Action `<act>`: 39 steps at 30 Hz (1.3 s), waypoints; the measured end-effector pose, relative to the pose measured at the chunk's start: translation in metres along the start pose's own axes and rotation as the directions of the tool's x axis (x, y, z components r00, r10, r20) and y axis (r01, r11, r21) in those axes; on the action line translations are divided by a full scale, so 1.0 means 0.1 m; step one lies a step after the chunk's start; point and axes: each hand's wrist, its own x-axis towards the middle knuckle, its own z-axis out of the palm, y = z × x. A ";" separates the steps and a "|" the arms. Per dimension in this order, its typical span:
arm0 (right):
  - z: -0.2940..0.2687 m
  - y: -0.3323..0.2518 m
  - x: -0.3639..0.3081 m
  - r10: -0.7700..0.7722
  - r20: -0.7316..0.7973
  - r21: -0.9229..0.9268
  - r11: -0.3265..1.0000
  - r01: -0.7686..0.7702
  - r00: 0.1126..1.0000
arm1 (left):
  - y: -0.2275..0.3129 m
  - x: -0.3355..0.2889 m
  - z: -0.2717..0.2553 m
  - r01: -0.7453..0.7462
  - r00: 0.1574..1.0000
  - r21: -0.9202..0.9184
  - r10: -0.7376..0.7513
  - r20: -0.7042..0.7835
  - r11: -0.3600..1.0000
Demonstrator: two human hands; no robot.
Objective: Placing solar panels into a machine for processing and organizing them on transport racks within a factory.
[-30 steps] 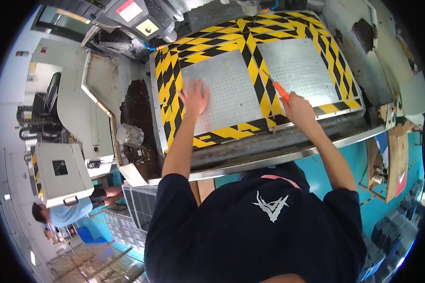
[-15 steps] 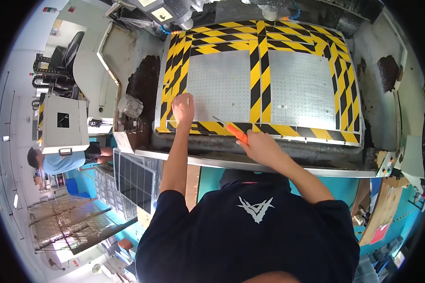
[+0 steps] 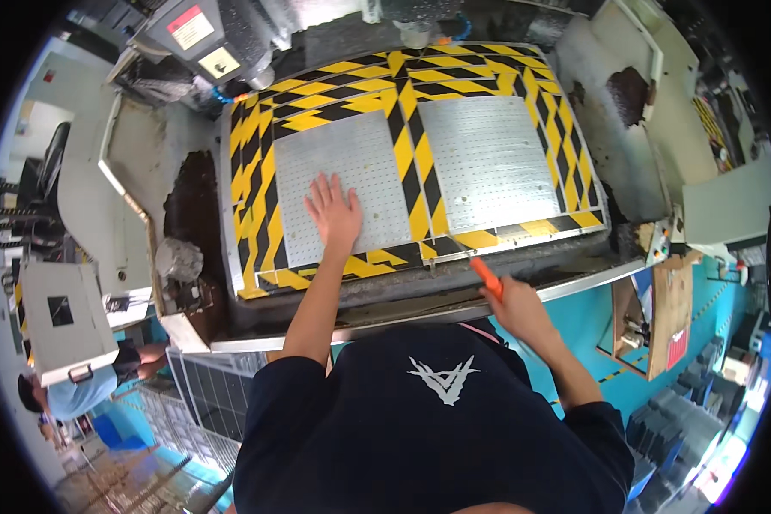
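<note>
My left hand [image 3: 338, 218] lies palm down with its fingers spread on the left perforated metal panel [image 3: 343, 154]. In my right hand [image 3: 522, 310] is an orange-handled tool [image 3: 487, 278] with a thin blade or shaft; its exact kind is not clear. The tool points up and left, over the near edge of the plate. Yellow-and-black striped tape [image 3: 418, 158] borders the left panel and the right perforated panel [image 3: 484, 150], and runs as a double strip between them.
A metal rim [image 3: 360, 328] runs along the machine's front, close to my body. Machine heads with nozzles [image 3: 257, 77] hang over the far side. Dirty side walls flank the bed. A wooden box [image 3: 670, 317] stands at right; a person in light blue [image 3: 81, 394] is at far left.
My left hand has gone from closed at the panel's left edge to spread flat on it. My right hand has drawn the orange-handled tool back toward me and right. The view has turned.
</note>
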 end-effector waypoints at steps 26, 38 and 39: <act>-0.67 0.69 1.62 0.190 -0.449 0.027 0.980 -0.199 0.873 | -0.01 -0.01 -0.03 0.001 0.999 0.037 0.000 -0.045 0.999; -0.55 0.99 0.46 0.366 -0.539 0.080 0.919 -0.387 0.758 | 0.02 -0.05 0.01 -0.020 0.999 0.032 0.021 -0.032 0.999; -0.52 0.92 0.38 0.375 -0.542 0.088 0.915 -0.394 0.752 | 0.03 0.00 0.02 -0.024 0.999 0.035 0.025 -0.032 0.999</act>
